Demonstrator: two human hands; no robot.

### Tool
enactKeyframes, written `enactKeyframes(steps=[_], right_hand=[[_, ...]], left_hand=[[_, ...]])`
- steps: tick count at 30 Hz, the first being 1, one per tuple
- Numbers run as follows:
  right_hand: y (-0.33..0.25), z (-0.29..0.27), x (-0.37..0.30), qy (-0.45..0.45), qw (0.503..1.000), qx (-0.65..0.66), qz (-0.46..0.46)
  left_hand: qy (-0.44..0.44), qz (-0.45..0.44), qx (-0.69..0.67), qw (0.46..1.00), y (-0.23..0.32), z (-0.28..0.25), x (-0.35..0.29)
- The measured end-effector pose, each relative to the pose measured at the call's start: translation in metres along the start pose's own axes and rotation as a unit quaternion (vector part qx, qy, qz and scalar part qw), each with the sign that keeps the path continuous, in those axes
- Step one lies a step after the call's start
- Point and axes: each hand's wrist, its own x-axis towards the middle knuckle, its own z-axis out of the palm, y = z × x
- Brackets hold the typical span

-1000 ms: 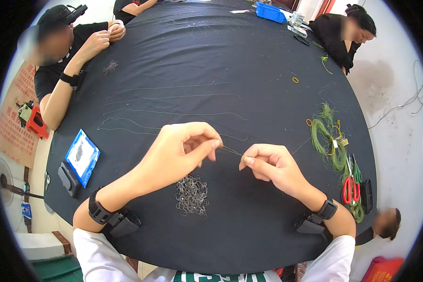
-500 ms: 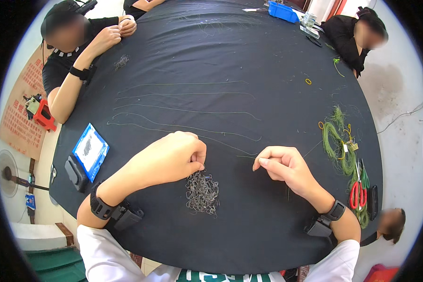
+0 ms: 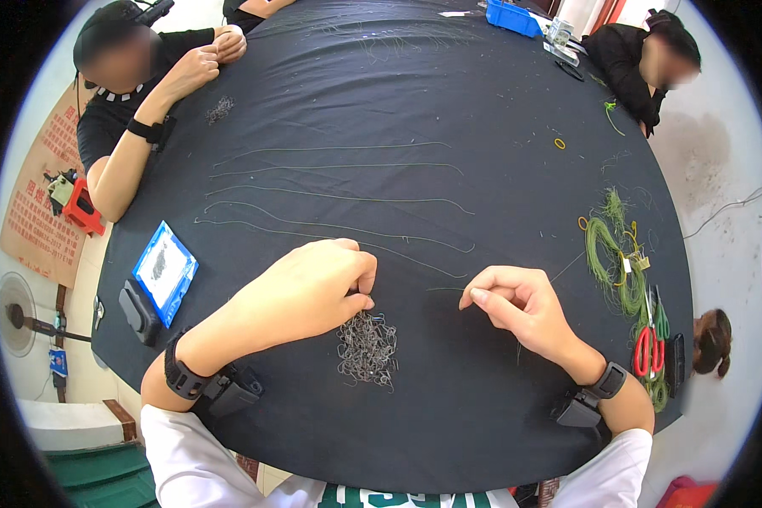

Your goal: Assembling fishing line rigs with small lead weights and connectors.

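Observation:
My left hand [image 3: 322, 275] is closed in a pinch at the top edge of a tangled pile of small dark fish hooks [image 3: 368, 349]. What lies between its fingertips is too small to make out. To the right, my right hand [image 3: 516, 306] pinches a thin green fishing line [image 3: 444, 289] between thumb and forefinger. One short end sticks out leftward from the fingertips, and more line trails below and behind the hand. Beyond my hands, several cut lengths of green line [image 3: 339, 198] lie roughly side by side across the black cloth.
A coil of green line [image 3: 599, 254] lies at the right, with red-handled scissors [image 3: 649, 343] beside it. A blue-edged packet [image 3: 166, 271] and a black case [image 3: 138, 311] are at the left. Across the black-covered table [image 3: 449, 423] sit other people; a blue tray [image 3: 512, 19] stands far back.
Both hands keep nearly the same pose; the left still pinches at the hook pile and the right still holds the line. At the right edge, a person's head has turned away.

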Motion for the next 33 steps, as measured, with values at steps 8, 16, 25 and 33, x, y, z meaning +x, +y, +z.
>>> enactKeyframes(steps=[8,16,25,33], right_hand=[[0.002,-0.001,0.000,-0.003,0.999,-0.029,-0.017],[-0.003,0.005,-0.001,0.016,0.999,-0.039,-0.031],[0.001,0.007,0.002,0.032,0.997,-0.059,-0.036],[0.005,0.004,0.001,0.024,0.995,-0.081,-0.057]], left_hand=[[-0.016,-0.013,0.006,1.000,0.000,0.000,-0.001],[-0.009,-0.039,-0.183,0.982,0.023,-0.008,0.005],[-0.039,-0.017,-0.194,0.980,0.017,-0.001,0.004],[-0.068,-0.059,-0.211,0.973,0.023,-0.001,0.006]])
